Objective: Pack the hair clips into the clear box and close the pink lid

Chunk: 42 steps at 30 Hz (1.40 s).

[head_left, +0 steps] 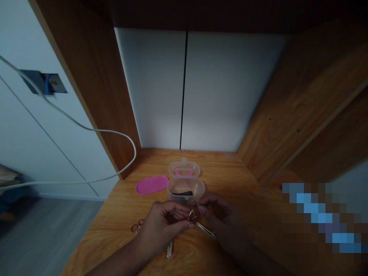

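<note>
My left hand [163, 226] and my right hand [221, 218] meet over the wooden desk [227, 191], both pinching a small pair of metal scissors [193, 212] by its finger rings. Its blades point down and right, toward [205, 229] near my right hand. A second pair of scissors [138, 226] lies under my left hand, with its rings showing on one side and its blade tips [170, 249] on the other. Beyond my hands stands a clear plastic box [185, 190], holding a black item [185, 193]. Its hinged lid [184, 168] lies open behind it.
A pink oval plastic piece [151, 184] lies left of the box. Wooden side panels and a white back panel enclose the desk. A white cable [112, 132] runs from a wall socket [53, 83] at left. The grey floor [43, 237] lies below the desk's left edge.
</note>
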{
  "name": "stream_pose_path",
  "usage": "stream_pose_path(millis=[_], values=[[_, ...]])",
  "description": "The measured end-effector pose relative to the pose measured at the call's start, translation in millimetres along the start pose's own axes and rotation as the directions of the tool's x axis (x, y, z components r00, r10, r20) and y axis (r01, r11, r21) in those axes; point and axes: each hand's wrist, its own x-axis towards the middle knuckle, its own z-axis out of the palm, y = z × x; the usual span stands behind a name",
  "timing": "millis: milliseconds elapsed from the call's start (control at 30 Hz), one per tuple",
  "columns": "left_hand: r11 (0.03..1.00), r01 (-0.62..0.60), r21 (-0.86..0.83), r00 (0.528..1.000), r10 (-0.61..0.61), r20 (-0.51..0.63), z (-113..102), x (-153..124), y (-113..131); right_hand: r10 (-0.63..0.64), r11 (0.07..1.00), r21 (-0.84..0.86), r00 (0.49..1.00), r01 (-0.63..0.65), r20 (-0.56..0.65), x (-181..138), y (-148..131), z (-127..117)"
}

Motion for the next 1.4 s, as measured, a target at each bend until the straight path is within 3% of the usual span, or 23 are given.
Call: stream_pose_path(millis=[200,433,633,733,833,933,1100,1267,1333,1400], values=[[0.998,0.009,-0.055,1.0,-0.009,-0.011,1,0,-3,0.086,0.995,0.054,0.996,-0.087,0.024,-1,-1,4],[0.995,0.04,-0.092,0.999,-0.039,0.01,-1,-1,-6,-0.11,0.993,-0.044,0.992,0.113,0.062,3,-2,-2],[0.992,0.086,-0.089,0.995,-0.082,0.05,-8,0,-3,-0.241,0.927,-0.219,0.93,0.305,0.277,8,-11,-12],[0.992,0.073,-0.099,0.995,-0.067,0.068,-11,-1,0,-0.239,0.916,-0.246,0.924,0.316,0.298,9,-14,-11],[0.994,0.006,-0.111,0.998,0.001,0.062,-17,-2,6,-0.282,0.905,-0.251,0.926,0.344,0.251,8,-13,-10],[0.994,-0.099,-0.038,0.995,0.098,-0.032,-24,-2,10,-0.331,0.882,-0.33,0.941,0.336,0.071,9,-8,-12],[0.976,-0.158,0.148,0.953,0.19,-0.235,-38,1,13,-0.256,0.867,-0.483,0.943,0.127,-0.212,20,6,-17],[0.9,-0.193,0.39,0.9,0.321,-0.294,-45,5,14,-0.156,0.858,-0.514,0.962,0.018,-0.226,30,15,-14],[0.832,-0.206,0.515,0.894,0.374,-0.246,-49,5,15,-0.139,0.835,-0.549,0.974,0.018,-0.179,31,17,-13],[0.716,-0.242,0.654,0.903,0.412,-0.118,-54,6,17,-0.136,0.817,-0.575,0.982,0.039,-0.127,31,18,-14]])
